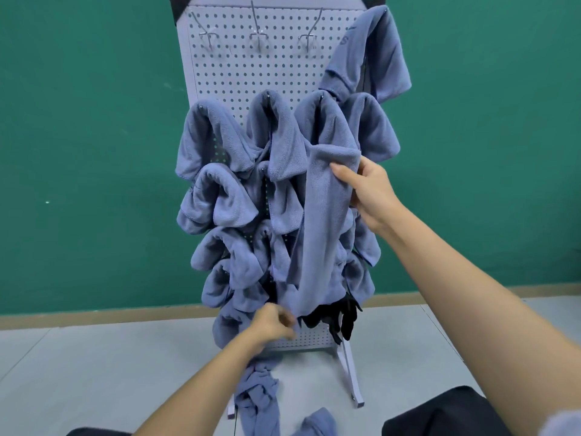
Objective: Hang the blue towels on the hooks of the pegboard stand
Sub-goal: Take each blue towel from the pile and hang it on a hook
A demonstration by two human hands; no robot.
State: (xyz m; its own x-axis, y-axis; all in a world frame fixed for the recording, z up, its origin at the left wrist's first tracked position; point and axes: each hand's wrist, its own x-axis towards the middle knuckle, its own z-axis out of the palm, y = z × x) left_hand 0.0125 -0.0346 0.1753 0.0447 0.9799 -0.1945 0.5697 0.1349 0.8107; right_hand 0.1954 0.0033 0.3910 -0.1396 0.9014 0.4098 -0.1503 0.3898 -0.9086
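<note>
The blue towel [320, 215] hung stretched before the middle of the pegboard stand [239, 67]; the right hand [371, 193] gripped its upper part; the left hand [273, 322] pinched its lower end near the stand's base. Hung towels [213, 143] covered the stand's middle and lower rows, so the task appeared well advanced; three top hooks [257, 36] stood bare, and loose towels [257, 401] lay at the stand's foot.

Bare arms outstretched, right hand [371, 190] high, left hand [274, 325] low, fingers curled.
</note>
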